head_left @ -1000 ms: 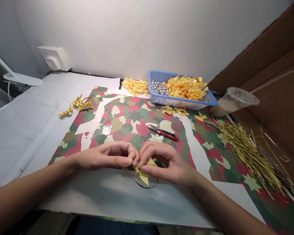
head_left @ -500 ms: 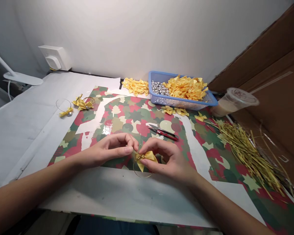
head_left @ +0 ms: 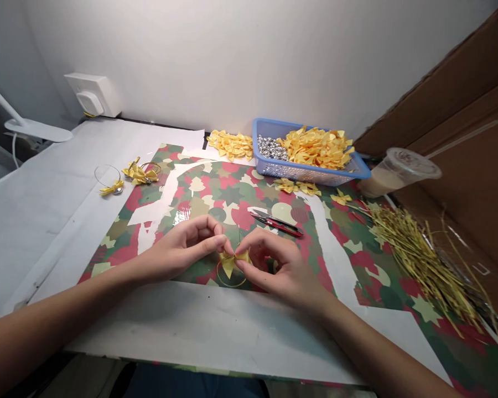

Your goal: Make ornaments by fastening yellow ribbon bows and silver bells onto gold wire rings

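1. Two bare hands work low and centred in the head view, over a camouflage-patterned paper sheet [head_left: 228,193]. Between them sits a small yellow satin ribbon bow [head_left: 231,262], with a thin gold wire ring [head_left: 231,286] hanging just below it, close to the sheet's near edge.
2. The right hand [head_left: 278,266] closes in a narrow pinch on the bow's right side. The left hand [head_left: 178,249] curls its thumb and forefinger narrowly just above the bow (whether they hold a thin end there, I cannot tell).
3. A loosened pinch could let the slick satin slip or the springy wire jump free. Red-handled thread snips [head_left: 276,225] lie just beyond the hands, where a careless knuckle could nudge them.
4. A blue plastic mesh basket [head_left: 302,177] holds silver beads [head_left: 268,148] at one end and a heap of yellow ribbon bows [head_left: 317,148] at the other. Nearby, a clear plastic cup [head_left: 398,172] holds a pale milky drink (an easy spill if knocked).
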A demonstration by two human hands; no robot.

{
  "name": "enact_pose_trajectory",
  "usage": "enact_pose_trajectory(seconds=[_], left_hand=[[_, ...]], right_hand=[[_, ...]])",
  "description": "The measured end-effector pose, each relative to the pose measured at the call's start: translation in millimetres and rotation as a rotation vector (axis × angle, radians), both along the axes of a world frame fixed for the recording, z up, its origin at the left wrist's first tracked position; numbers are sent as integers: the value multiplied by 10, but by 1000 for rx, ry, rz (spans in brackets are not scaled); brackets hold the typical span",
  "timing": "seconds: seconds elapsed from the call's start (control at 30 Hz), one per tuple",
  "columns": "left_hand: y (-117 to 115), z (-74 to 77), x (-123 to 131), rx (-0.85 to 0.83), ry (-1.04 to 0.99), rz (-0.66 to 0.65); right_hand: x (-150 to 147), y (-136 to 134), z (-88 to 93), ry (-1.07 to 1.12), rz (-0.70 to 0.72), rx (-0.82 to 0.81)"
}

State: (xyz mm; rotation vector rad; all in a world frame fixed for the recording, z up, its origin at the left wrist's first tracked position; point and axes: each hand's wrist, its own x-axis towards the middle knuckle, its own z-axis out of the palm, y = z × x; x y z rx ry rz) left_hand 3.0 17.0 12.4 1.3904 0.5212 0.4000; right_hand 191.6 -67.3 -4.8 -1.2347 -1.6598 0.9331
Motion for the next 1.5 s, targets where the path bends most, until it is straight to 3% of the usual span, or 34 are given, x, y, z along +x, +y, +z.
enact_pose_trajectory(seconds=[0.17, 0.23, 0.5, 0.73, 0.83, 1.0, 1.3, 1.5], left_hand=[[6, 4, -26, 318, 135, 120], [10, 3, -20, 360, 162, 155], [-21, -33, 19, -31, 136, 95], [-36, -126, 16, 30, 133, 147], [-22, -125, 18, 67, 131, 194], [-28, -115, 33, 66, 123, 177], [-73, -128, 38, 300, 232, 154], [-103, -136, 44, 459, 241, 151]], right_hand=[[8, 19, -34, 30, -111, -67], [3, 30, -43, 46, -152, -73], [-34, 26, -103, 222, -203, -61], [-48, 8, -126, 294, -264, -1], [-46, 3, -89, 149, -317, 140], [-46, -5, -31, -119, -229, 344], [-51, 16, -94, 71, -267, -53], [-65, 21, -76, -45, -268, 14]])
